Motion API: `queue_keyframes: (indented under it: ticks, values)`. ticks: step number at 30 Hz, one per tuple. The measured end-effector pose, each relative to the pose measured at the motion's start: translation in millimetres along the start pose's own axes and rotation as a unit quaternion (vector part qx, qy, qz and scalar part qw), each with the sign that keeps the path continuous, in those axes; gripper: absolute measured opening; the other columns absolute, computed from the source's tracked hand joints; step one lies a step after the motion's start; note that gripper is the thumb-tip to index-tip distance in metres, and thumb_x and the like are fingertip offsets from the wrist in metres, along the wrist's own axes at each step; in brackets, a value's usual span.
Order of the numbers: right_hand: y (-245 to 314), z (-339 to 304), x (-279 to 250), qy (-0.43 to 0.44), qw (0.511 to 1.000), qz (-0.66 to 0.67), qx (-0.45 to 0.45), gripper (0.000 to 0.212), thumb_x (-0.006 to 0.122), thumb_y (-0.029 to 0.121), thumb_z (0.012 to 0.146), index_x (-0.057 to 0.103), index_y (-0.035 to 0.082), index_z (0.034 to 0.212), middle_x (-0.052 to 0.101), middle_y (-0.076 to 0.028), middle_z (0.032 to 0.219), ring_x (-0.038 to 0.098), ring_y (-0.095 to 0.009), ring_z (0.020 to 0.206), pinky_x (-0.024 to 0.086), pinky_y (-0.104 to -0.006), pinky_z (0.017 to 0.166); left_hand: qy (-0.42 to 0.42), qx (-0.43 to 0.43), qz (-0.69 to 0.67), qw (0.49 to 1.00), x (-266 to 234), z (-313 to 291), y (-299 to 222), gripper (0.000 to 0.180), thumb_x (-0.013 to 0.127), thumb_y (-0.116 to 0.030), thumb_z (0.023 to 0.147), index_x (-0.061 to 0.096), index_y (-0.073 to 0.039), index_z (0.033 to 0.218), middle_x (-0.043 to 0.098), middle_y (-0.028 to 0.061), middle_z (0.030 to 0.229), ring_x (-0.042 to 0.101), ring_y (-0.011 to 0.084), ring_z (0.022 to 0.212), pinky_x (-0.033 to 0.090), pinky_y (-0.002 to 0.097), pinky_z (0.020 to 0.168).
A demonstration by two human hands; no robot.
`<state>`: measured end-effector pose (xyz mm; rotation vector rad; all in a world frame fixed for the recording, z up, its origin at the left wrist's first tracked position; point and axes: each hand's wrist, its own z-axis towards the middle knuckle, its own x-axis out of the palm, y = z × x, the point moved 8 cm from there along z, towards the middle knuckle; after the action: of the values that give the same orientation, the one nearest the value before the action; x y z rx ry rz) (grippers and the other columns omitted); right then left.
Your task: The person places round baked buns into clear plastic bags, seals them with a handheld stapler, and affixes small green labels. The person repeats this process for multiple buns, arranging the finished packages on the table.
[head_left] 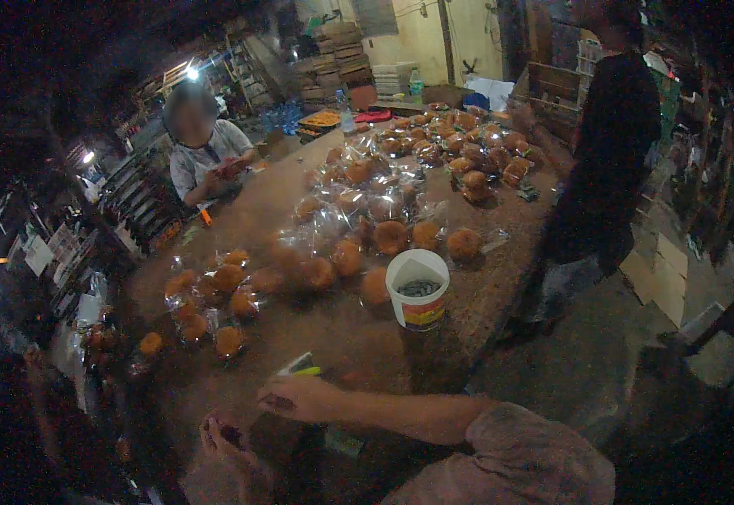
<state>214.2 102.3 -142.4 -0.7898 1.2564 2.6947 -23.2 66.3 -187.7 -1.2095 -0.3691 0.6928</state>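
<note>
Label (pixel 423 315) on that white tub (pixel 417 260) in the head view is showing red and yellow, lettering too blurry to read tbh. Clear-wrapped orange-brown buns (pixel 390 237) are lying all over the counter (pixel 341 330). Right hand (pixel 301 399) is sitting just beside a white-and-lime thing (pixel 299 365), longish and blurry; can't tell if it's gripping it. Left hand (pixel 230 454) is showing curled fingers with a dark patch (pixel 230 435) at them, grip's too murky to tell.

The person's right sleeve (pixel 527 454) is short, loose and wrinkly, a dull pinkish brown in the dim light, and the right forearm (pixel 409 417), right hand (pixel 304 397) and left hand (pixel 234 454) are all bare.
</note>
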Motion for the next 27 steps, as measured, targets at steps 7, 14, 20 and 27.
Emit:
queue_keyframes:
  ticks: [7,14,20,27]
  values:
    - [10.1,-6.0,4.0,0.019,0.993,-0.048,-0.102,0.022,0.065,0.016,0.09,0.062,0.007,0.109,0.06,-0.011,0.098,0.064,-0.033,0.087,0.054,-0.0428,0.075,-0.018,-0.024,-0.104,0.994,-1.5,1.6,27.3,0.03,0.062,-0.023,0.097,0.058,-0.007,0.121,0.062,0.007,0.093,0.058,0.0168,0.082,0.049,0.0315,0.075]
    - [-2.3,-14.0,13.5,0.109,0.99,-0.07,-0.063,0.035,0.068,0.011,0.081,0.061,0.008,0.116,0.06,-0.011,0.099,0.063,-0.032,0.088,0.053,-0.0422,0.073,-0.038,0.0,-0.056,0.998,1.0,12.8,19.5,0.031,0.062,-0.024,0.097,0.059,-0.005,0.121,0.063,0.0088,0.098,0.059,0.02,0.088,0.05,0.0339,0.079]
    - [4.8,-19.9,-2.7,0.04,0.999,0.036,0.007,0.028,0.064,0.011,0.092,0.063,0.008,0.119,0.061,-0.013,0.091,0.063,-0.032,0.083,0.053,-0.0437,0.072,-0.028,0.023,-0.019,0.999,6.6,33.0,0.9,0.032,0.062,-0.025,0.097,0.059,-0.004,0.121,0.065,0.0104,0.102,0.061,0.0228,0.094,0.05,0.036,0.082]
    - [65.0,-15.8,-234.9,-0.154,0.982,0.091,-0.056,0.036,0.067,0.023,0.093,0.059,0.005,0.123,0.065,-0.014,0.097,0.065,-0.032,0.088,0.053,-0.0438,0.073,0.214,0.14,-0.108,0.961,167.0,54.5,-173.0,0.033,0.062,-0.026,0.097,0.06,-0.003,0.121,0.066,0.0122,0.107,0.062,0.0259,0.1,0.051,0.0385,0.085]
